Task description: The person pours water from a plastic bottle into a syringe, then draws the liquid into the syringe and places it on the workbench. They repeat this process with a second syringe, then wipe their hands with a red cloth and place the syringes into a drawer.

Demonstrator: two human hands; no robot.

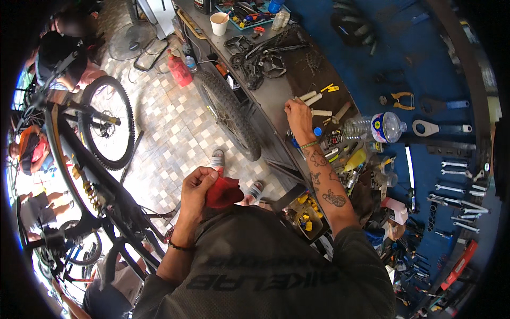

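My left hand [197, 190] is in front of my body, its thumb and fingers pinching a red cloth [224, 193]. The cloth hangs bunched to the right of the fingers. Over the bench [265, 98], my right hand [299, 118] reaches forward with its fingers curled together. Whatever those fingers hold, if anything, is hidden. Close to its right lie several pale cylindrical tubes [322, 112] and a small yellow tool [330, 88]. A blue cap [317, 131] sits by the wrist.
A mountain bike [90, 196] stands at the left; a loose wheel [228, 117] leans against the bench. Bike parts [265, 58], a paper cup [219, 24] and a clear plastic bottle [374, 127] are on the bench. Wrenches [454, 173] hang on the blue board. People are at far left.
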